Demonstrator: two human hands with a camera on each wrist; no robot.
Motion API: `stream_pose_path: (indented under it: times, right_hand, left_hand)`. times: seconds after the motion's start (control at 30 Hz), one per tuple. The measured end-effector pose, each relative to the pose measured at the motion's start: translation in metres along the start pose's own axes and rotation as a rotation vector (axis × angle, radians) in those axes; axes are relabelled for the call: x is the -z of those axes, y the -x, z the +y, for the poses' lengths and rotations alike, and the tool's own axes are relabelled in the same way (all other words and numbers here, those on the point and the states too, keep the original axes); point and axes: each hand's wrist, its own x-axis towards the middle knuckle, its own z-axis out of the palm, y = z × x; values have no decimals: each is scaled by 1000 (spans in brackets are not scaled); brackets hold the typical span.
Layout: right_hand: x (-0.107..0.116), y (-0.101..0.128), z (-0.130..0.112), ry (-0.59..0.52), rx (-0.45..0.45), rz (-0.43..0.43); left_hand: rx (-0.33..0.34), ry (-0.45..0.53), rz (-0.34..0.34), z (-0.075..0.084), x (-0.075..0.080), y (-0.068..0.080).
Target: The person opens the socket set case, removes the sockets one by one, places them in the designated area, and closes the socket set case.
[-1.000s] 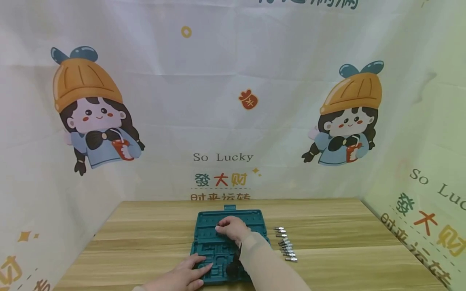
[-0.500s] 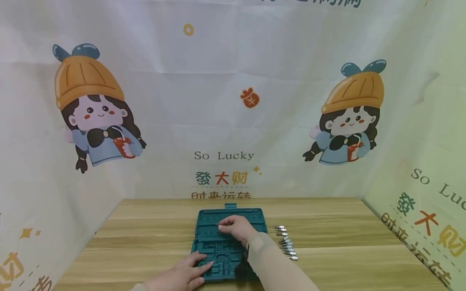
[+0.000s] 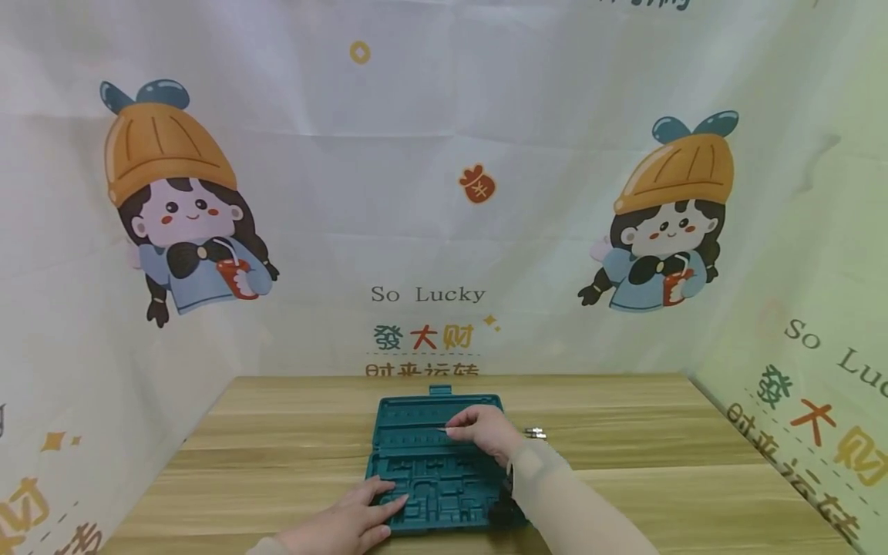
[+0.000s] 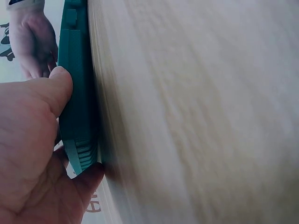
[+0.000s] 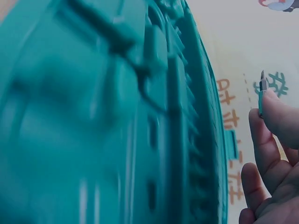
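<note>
A green plastic tool case [image 3: 430, 443] lies unfolded on the table, its moulded slots facing up. My left hand [image 3: 354, 518] rests at the case's near left corner with fingers spread; in the left wrist view the thumb touches the case's side [image 4: 77, 102]. Above the far half of the case, my right hand [image 3: 486, 432] pinches a small metal screwdriver bit [image 5: 263, 85] between thumb and index finger. The bit's pointed tip sticks out past the fingertips.
Small metal pieces [image 3: 535, 433] lie on the wooden table [image 3: 659, 455] right of the case, partly covered by the right sleeve [image 3: 562, 486]. A printed cloth backdrop [image 3: 416, 231] stands behind and at both sides.
My right hand has moved to the right over the case, still pinching the bit. The forearm now covers most of the metal pieces. My left hand has stayed at the corner.
</note>
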Motion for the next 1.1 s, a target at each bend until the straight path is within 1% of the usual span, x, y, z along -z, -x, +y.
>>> stream_pose_path:
  times: [0.1,0.33,0.43,0.53,0.67,0.87,0.93,1.1]
  right_hand:
    - [14,10,2,15,-2,-4]
    - [45,30,12,45,8,12]
    - [57,40,17,59,-3,36]
    - [67,50,21,70,-33,62]
    - [80,62,29,83,-58,73]
    - [95,83,45,109,-18,53]
    - [98,89,50,116,-13,62]
    - [100,104,60,136,-7,104]
  left_hand:
    - [0,-1,-7,2,1,1]
    - [-1,60,-26,1,2,4]
    - [-10,42,-28,0,1,2]
    - [-22,8,-27,-1,-1,0]
    - [-39,-18,-14,-3,-2,-2]
    - [-61,-19,-1,-3,-3,-1]
    - [-67,-24,3,-4,-2,-1]
    - [-70,-1,6,-4,-1,-1]
